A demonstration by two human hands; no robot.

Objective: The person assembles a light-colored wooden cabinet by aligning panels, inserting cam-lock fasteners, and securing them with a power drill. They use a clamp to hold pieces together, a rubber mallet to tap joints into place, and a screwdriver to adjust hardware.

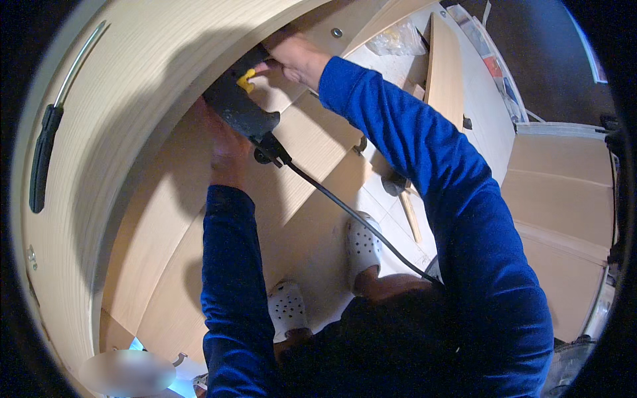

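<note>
**Corded tool held against wood panel, both hands on it**

Head view, looking down past the person's own arms in blue sleeves.

- Tool (pixel 240 106): dark, corded, with a yellow part near its upper end. It sits up in the shadowed gap between a large pale wood panel (pixel 133 73) on the left and the boards (pixel 312 139) below. Its front end is hidden under the panel edge; the kind of tool cannot be told for sure.
- Right hand (pixel 295 56): closed around the upper end of the tool, fingers next to the yellow part. Grip looks firm.
- Left hand (pixel 225 149): pressed up against the underside of the tool body, fingers wrapped toward it; partly hidden behind the tool, so the full grip is not visible.
- Cord (pixel 352 215): black, runs from the tool's lower end diagonally down to the right, across the boards, and out of sight behind the right arm.
- Panel carries a long metal bar handle (pixel 79 63) and a black handle (pixel 41 159) near its left edge.
- Feet: two white perforated clogs (pixel 361 245), standing on the boards between the arms.
- Upper right: a narrow board (pixel 443 66) standing on edge, a clear plastic bag (pixel 397 38) beside it.
- Right side: flat cardboard (pixel 564 199) on the floor.
- A metal screw head (pixel 336 32) shows just above the right hand.
</note>
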